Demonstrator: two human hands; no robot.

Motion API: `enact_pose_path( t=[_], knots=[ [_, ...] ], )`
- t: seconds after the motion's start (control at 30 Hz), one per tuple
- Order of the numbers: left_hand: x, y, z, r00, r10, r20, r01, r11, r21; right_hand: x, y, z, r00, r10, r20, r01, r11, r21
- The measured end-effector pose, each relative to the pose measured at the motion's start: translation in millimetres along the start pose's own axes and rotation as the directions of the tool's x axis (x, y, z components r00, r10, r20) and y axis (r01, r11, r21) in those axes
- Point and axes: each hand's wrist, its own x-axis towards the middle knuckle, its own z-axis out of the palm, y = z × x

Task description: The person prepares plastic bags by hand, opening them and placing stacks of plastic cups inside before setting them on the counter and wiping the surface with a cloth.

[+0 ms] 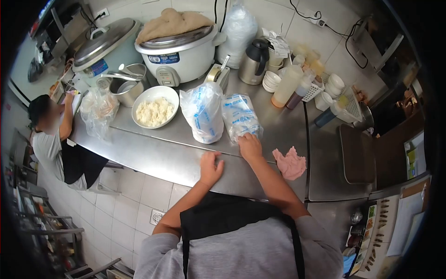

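Observation:
Two plastic bags with blue print are on the steel counter: an upright, fuller bag (202, 112) and, to its right, a lower bag (241, 117). The fingers of my right hand (250, 146) touch the near edge of the lower bag; whether they grip it is hard to make out. Near the counter's front edge rests my left hand (211, 167), thumb apart from the fingers, holding nothing. A white bowl of rice (155, 107) stands left of the upright bag. To the right of my right hand lies a crumpled pink cloth (290, 162).
Behind the bags are a rice cooker (179, 53), a tape dispenser (217, 74) and a steel jug (254, 63). Sauce bottles (288, 83) stand at back right. A metal pot (128, 88) and clear bag (99, 109) are left. Another person (60, 139) sits at the counter's left end.

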Motion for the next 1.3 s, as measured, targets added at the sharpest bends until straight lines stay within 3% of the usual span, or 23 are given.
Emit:
enact_pose_path(
  t=[0.13, 0.2, 0.3, 0.4, 0.5, 0.6, 0.67, 0.7, 0.8, 0.87, 0.93, 0.97, 1.0, 1.03, 1.07, 1.17, 1.27, 1.3],
  knots=[
    [6, 11, 16, 0.978, 0.091, 0.19, -0.068, 0.99, -0.121, 0, 9, 8, 0.993, 0.119, -0.01, -0.118, 0.99, 0.077],
    [15, 22, 24, 0.959, 0.193, 0.207, -0.169, 0.977, -0.13, 2, 8, -4, 0.989, 0.147, -0.03, -0.142, 0.981, 0.136],
    [29, 29, 37, 0.926, 0.285, 0.246, -0.268, 0.958, -0.099, 0, 23, -5, 0.993, 0.104, 0.061, -0.118, 0.95, 0.29],
    [42, 36, 42, 0.913, 0.241, 0.329, -0.276, 0.959, 0.065, 1, 41, -12, 0.955, 0.177, 0.239, -0.295, 0.671, 0.68],
    [49, 35, 57, 0.912, 0.233, 0.338, -0.316, 0.924, 0.217, -4, 47, -17, 0.866, 0.279, 0.415, -0.488, 0.292, 0.822],
    [52, 34, 72, 0.903, 0.111, 0.415, -0.3, 0.854, 0.426, -9, 41, -37, 0.826, 0.38, 0.417, -0.559, 0.648, 0.517],
    [63, 39, 77, 0.871, -0.067, 0.487, -0.234, 0.814, 0.531, -18, 24, -65, 0.947, 0.301, 0.115, -0.284, 0.614, 0.737],
    [70, 41, 79, 0.846, -0.159, 0.51, -0.204, 0.786, 0.583, -23, 16, -78, 0.962, 0.268, -0.05, -0.122, 0.586, 0.801],
    [84, 35, 80, 0.877, -0.181, 0.444, -0.142, 0.786, 0.601, -48, 29, -107, 0.863, 0.489, 0.125, -0.284, 0.265, 0.921],
    [91, 39, 72, 0.841, -0.188, 0.507, -0.128, 0.842, 0.525, -67, 55, -112, 0.803, 0.574, 0.159, -0.161, -0.048, 0.986],
    [95, 40, 61, 0.806, -0.167, 0.568, -0.148, 0.872, 0.467, -65, 46, -147, 0.766, 0.631, 0.126, -0.1, -0.076, 0.992],
    [93, 35, 55, 0.795, -0.165, 0.584, 0.038, 0.974, 0.224, -65, 43, -160, 0.743, 0.66, 0.11, -0.068, -0.089, 0.994],
    [92, 27, 48, 0.785, -0.153, 0.601, 0.22, 0.975, -0.038, -69, 48, -159, 0.754, 0.649, 0.1, -0.058, -0.086, 0.995],
    [92, 22, 44, 0.774, -0.136, 0.618, 0.384, 0.877, -0.289, -74, 55, -155, 0.762, 0.641, 0.091, -0.047, -0.085, 0.995],
    [90, 26, 38, 0.822, -0.096, 0.561, 0.377, 0.831, -0.41, -78, 57, -150, 0.771, 0.632, 0.084, -0.037, -0.087, 0.995],
    [81, 62, 2, 0.923, 0.013, 0.384, 0.268, 0.696, -0.666, -73, 41, -139, 0.779, 0.585, 0.224, -0.066, -0.279, 0.958],
    [69, 102, -17, 0.945, 0.077, 0.319, 0.202, 0.63, -0.75, -72, 24, -124, 0.797, 0.569, 0.2, -0.193, -0.075, 0.978],
    [65, 106, -18, 0.941, 0.105, 0.32, 0.182, 0.642, -0.745, -72, 17, -121, 0.831, 0.535, 0.154, -0.244, 0.103, 0.964]
  ],
)
